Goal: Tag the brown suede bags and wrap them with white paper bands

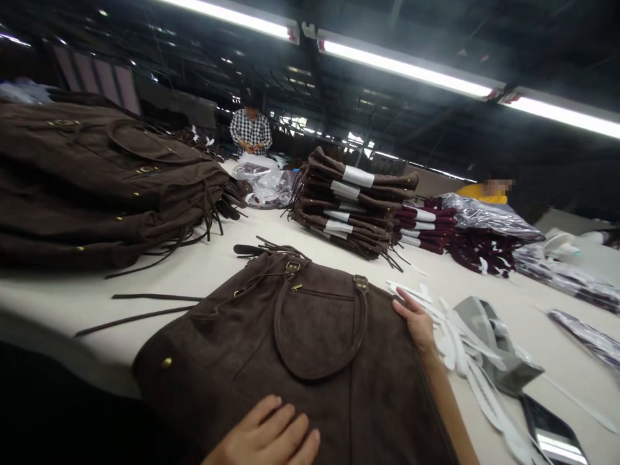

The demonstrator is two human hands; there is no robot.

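While left hand (271, 434) lies open on front of brown bag (314, 336), right hand (417, 321) touches its right side, can't tell if pinching. Bag on pale surface (232, 236), across near edge. Bag pile (97, 187) at left; banded brown stack (356, 203) toward far edge, maroon stack (426, 226) just right. White strips (455, 336), grey device (494, 342), phone (555, 429) right of bag. Room dim, tube lights (407, 68) overhead; person in checked shirt (250, 132) beyond surface.

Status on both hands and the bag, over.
Left hand flat on brown bag; right hand at its edge. Bag lying handle-up. White strips beside right forearm.
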